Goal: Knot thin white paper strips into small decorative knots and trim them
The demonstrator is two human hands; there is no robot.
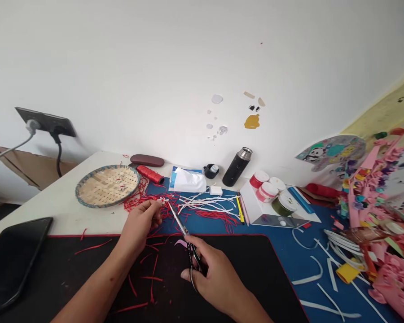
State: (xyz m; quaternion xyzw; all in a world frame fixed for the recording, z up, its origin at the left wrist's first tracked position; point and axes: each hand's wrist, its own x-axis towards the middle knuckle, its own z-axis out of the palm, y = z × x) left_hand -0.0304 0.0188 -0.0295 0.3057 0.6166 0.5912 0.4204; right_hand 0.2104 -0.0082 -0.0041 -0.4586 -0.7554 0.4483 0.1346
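Since the tips of your black-handled steel scissors (pixel 182 229) are working right beside your left hand (pixel 139 224), you're risking a nicked finger if they slip. You're also pinching a tiny white-and-red bundle (pixel 162 200) tightly between thumb and fingers, though it's too small to make out properly, so a bad cut could send it flying into the loose red thread scraps (pixel 202 217) across the blue desk mat (pixel 283 251). Those scraps could snag your blades too. Your right hand (pixel 215 278) is closing firmly around the scissor loops, and the blades are looking nearly shut, though I can't tell exactly how far. You're holding the scissors just above the far edge of the black desk mat (pixel 70 269), with the long axis running from near right to far left and the tips aiming at your pinch.
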